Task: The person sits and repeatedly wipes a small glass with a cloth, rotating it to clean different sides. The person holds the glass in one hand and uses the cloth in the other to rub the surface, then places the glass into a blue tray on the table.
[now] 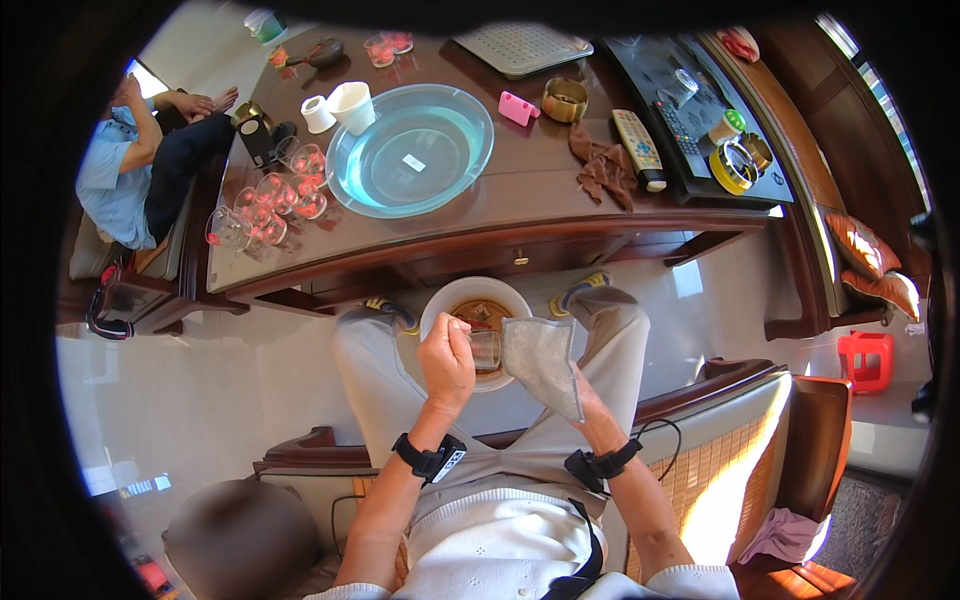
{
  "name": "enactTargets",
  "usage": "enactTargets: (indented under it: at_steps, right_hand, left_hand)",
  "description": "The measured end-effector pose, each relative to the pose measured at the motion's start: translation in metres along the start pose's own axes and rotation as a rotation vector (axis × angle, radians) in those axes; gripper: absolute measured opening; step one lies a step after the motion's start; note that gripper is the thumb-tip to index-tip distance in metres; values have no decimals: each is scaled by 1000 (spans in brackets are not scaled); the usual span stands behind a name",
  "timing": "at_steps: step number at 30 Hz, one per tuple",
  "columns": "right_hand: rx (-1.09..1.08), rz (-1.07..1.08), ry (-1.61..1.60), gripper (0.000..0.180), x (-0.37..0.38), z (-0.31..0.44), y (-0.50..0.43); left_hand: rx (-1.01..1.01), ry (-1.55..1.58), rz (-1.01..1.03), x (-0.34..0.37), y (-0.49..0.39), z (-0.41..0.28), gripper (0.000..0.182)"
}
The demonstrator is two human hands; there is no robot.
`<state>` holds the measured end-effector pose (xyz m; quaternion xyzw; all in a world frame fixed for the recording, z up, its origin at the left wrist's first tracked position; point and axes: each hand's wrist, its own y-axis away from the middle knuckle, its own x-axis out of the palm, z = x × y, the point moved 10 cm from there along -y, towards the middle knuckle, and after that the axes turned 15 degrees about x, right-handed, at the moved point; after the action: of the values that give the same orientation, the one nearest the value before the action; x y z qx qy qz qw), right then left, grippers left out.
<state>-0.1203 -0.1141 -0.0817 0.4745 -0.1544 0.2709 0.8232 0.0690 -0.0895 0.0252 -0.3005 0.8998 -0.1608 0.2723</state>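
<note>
A clear glass cup is tilted sideways in my left hand, above a white bucket that stands between my legs and holds brown liquid. A grey cloth covers most of my right hand, whose fingers are hidden under it; the cloth is beside the cup's right end. On the table in front, several clear glasses with red patterns stand left of a round translucent blue basin. Two white cups are at the basin's upper left rim.
The wooden table has a brown cloth, a remote control, a brass bowl and a metal tray. A person sits at left. A blurred round brown shape is at lower left, a red stool at right.
</note>
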Motion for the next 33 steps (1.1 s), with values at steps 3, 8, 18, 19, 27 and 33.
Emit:
enactTargets:
  at_steps: [3,8,18,19,27,33]
  right_hand:
    - [-82,82,9,26,28,7,0]
    - [107,76,-150,18,49,7,-4]
    - [112,-183,-189,20,46,13,28]
    - [92,-145,-129,21,50,15,27]
    - [10,-154,-50,17,39,13,16]
    - [37,-122,-334,16,19,-3,11]
  left_hand:
    - [190,-189,42,8,3,-22,10]
    - [384,-260,132,24,16,-50,5]
    - [360,-102,71,21,8,-60,1]
    - [345,-78,56,19,10,-60,1]
    - [371,-179,129,18,17,-56,3]
    - [307,-144,82,10,11,-48,4]
